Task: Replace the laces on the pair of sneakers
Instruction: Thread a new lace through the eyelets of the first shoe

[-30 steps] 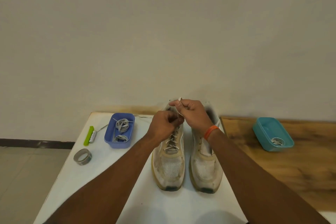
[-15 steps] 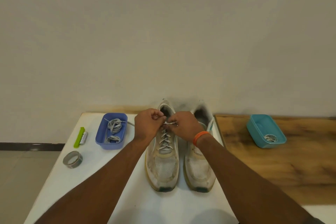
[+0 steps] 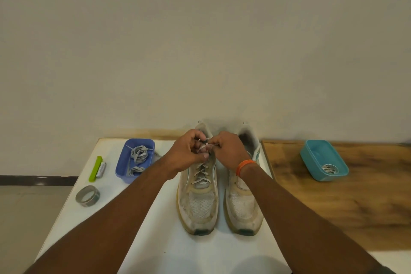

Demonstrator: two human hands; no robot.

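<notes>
Two worn white sneakers stand side by side on the white table (image 3: pixel 155 240), toes toward me. The left sneaker (image 3: pixel 198 204) has a grey-white lace (image 3: pixel 201 176) crossed through its eyelets. The right sneaker (image 3: pixel 243 207) shows no lace. Both hands meet over the left sneaker's top eyelets. My left hand (image 3: pixel 189 151) pinches a lace end with curled fingers. My right hand (image 3: pixel 229 149), with an orange band on its wrist, pinches the other lace end just beside it. The knot area is partly hidden by the fingers.
A blue tray (image 3: pixel 121 170) holding coiled grey laces sits at the table's back left. Beside it lie a green-handled tool (image 3: pixel 96 169) and a roll of grey tape (image 3: pixel 87 196). On the wooden surface to the right stands a teal tray (image 3: pixel 311 158) with a coiled lace.
Both hands came down from above the shoe's collar and now pinch the lace ends close together over the top eyelets. The view shifted slightly.
</notes>
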